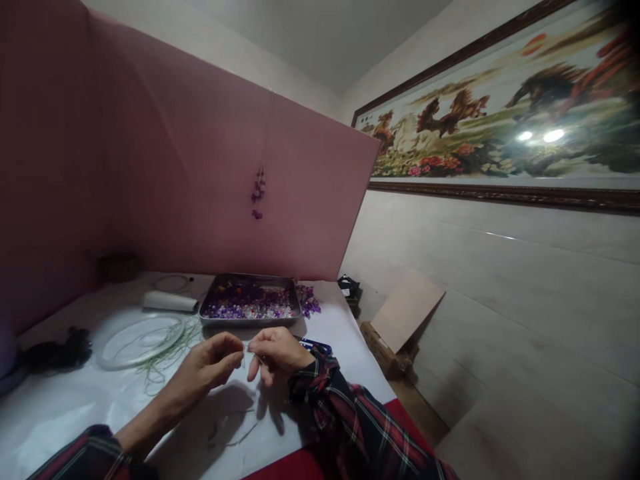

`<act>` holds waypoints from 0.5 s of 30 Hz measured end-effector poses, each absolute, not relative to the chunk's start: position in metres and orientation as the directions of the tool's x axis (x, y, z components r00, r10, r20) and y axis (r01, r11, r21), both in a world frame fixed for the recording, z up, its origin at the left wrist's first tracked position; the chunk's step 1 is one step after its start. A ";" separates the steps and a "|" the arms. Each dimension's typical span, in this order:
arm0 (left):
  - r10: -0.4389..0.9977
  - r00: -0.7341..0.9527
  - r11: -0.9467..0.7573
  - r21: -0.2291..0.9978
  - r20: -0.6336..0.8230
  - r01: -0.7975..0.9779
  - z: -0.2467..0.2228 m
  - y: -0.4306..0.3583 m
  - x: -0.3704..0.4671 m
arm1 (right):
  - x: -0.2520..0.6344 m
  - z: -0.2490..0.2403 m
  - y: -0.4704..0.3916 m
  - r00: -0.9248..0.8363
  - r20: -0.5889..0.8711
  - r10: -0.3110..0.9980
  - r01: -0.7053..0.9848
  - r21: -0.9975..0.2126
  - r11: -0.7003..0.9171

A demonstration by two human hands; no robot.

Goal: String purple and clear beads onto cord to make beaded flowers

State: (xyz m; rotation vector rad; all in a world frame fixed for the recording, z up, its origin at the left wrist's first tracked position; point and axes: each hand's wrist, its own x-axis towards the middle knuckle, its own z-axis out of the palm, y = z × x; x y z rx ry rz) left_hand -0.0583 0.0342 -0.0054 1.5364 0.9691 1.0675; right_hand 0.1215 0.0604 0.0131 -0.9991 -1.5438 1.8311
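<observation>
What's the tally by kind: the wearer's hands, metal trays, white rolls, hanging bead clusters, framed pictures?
Hands: 2, left hand and right hand
Metal tray: 1
White roll: 1
Hanging bead cluster: 1
Framed picture: 1
Total: 6

A tray [250,323] sits by the back edge of the counter [353,340], with beads [250,308] in it. Loose beads [310,299] lie just right of it, near the back right corner. Left of the tray is a roll [170,302]. Nearer the left edge lies a ring [131,365], string [170,353] by its right side.
</observation>
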 end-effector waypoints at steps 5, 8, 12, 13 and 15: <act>0.948 0.272 -0.193 0.979 0.168 0.070 -0.009 0.036 -0.060 | 0.124 0.010 0.062 -0.612 -0.197 0.766 0.031 -0.974 -0.225; 0.947 0.292 -0.180 0.974 0.134 0.137 -0.005 0.035 -0.060 | 0.124 0.006 0.063 -0.626 -0.220 0.748 0.060 -0.970 -0.235; 0.947 0.299 -0.178 0.968 0.120 0.175 -0.001 0.032 -0.058 | 0.123 0.002 0.062 -0.661 -0.194 0.725 0.042 -0.974 -0.223; 0.946 0.298 -0.185 0.966 0.126 0.179 0.001 0.032 -0.058 | 0.123 0.001 0.062 -0.669 -0.182 0.720 0.030 -0.975 -0.219; 0.944 0.294 -0.214 0.957 0.151 0.195 0.005 0.029 -0.056 | 0.123 0.000 0.061 -0.678 -0.166 0.716 0.011 -0.976 -0.217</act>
